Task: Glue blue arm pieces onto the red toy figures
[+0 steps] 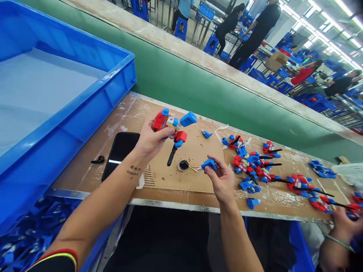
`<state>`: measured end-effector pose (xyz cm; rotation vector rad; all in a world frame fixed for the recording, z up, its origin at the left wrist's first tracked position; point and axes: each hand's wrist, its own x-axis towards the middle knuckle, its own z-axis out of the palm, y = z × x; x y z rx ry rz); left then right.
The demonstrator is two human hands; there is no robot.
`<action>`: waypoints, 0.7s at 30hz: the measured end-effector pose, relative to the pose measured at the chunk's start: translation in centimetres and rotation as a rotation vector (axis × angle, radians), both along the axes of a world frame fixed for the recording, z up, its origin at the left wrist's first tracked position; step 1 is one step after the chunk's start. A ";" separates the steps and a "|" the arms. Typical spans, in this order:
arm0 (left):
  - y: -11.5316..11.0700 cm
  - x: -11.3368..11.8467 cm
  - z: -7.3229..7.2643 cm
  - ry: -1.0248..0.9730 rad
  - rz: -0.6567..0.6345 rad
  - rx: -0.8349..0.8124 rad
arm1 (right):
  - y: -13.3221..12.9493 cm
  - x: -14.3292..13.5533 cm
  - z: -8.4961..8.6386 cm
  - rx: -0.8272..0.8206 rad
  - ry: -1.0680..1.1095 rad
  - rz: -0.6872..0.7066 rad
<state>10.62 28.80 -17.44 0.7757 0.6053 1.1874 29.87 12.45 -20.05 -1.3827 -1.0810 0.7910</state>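
Note:
My left hand (154, 138) grips a red and blue toy robot figure (170, 122) above the cardboard sheet. One blue leg sticks out to its right, and a black toy gun (171, 155) points down from its fist. Lower and to the right, my right hand (219, 175) pinches a small blue toy part (208, 164), apart from the figure. Between the hands, a small round pot of dark liquid (183, 165) sits on the cardboard (176, 185). Thin sticks (194, 167) lie from its rim toward my right hand. Another blue piece (207, 134) rests farther back.
Several toy robots (255, 164) and loose blue parts (253, 203) lie to the right. A large blue bin (113, 81) and a black phone (119, 151) are at left, beside a black earbud (98, 159). A co-worker's hand (343, 224) is at far right.

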 end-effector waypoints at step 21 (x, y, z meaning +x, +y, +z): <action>-0.2 -1.4 -2.0 -0.167 0.034 -0.016 | 4.1 -2.3 2.0 -0.103 0.148 -0.222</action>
